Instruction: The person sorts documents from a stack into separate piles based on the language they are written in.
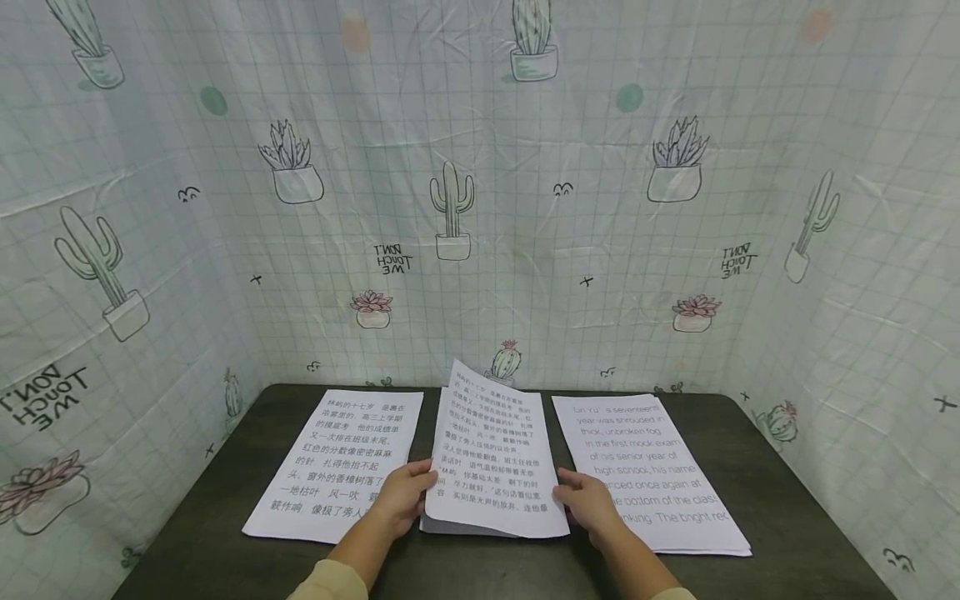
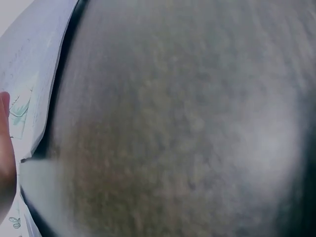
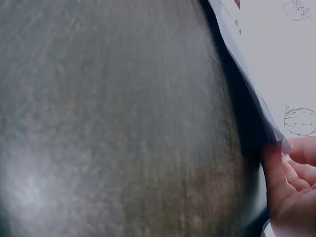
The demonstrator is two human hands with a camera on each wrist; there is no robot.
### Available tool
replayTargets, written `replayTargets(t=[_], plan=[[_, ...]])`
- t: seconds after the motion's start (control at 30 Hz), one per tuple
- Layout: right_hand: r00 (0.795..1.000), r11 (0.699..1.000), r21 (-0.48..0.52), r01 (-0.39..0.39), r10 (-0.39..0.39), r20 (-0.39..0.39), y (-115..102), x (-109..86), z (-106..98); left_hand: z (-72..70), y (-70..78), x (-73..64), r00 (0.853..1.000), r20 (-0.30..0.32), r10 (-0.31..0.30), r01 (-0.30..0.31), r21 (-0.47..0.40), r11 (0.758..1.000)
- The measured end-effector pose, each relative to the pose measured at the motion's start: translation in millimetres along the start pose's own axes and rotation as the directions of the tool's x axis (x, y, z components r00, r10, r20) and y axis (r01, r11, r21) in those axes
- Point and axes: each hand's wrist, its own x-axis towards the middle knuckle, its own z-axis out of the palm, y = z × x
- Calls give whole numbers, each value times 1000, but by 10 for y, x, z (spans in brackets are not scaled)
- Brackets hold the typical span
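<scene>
A printed sheet of paper with small Chinese text is raised and slightly bowed over the middle stack of paper, its top left corner tilted up. My left hand holds the sheet by its left edge; only part of a finger shows in the left wrist view. On the opposite side my right hand pinches the sheet's right edge between thumb and fingers, as the right wrist view shows with the paper's edge at the fingertips. Most of the middle stack is hidden under the sheet.
To the left lies a stack of paper with larger Chinese text, partly behind my left forearm. English-printed paper lies to the right, partly behind my right hand. The dark table meets a cactus-patterned curtain at the back and sides.
</scene>
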Motion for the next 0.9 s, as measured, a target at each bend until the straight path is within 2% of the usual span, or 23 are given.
replayTargets(t=[0.27, 0.5, 0.77, 0.9], plan=[[1000, 1000, 25, 20, -19, -18, -72, -2, -39, -22, 87, 2, 997, 58, 55, -50, -88, 995], [1000, 995, 95, 29, -27, -15, -141, 5, -72, -30, 166, 9, 997, 61, 44, -36, -128, 991], [998, 985, 165, 49, -54, 22, -237, -42, -66, -151, 251, -36, 991, 83, 101, -92, -108, 990], [997, 982, 178, 62, -70, 38, -301, -60, -18, -227, 296, -72, 994, 49, 94, -90, -82, 993]])
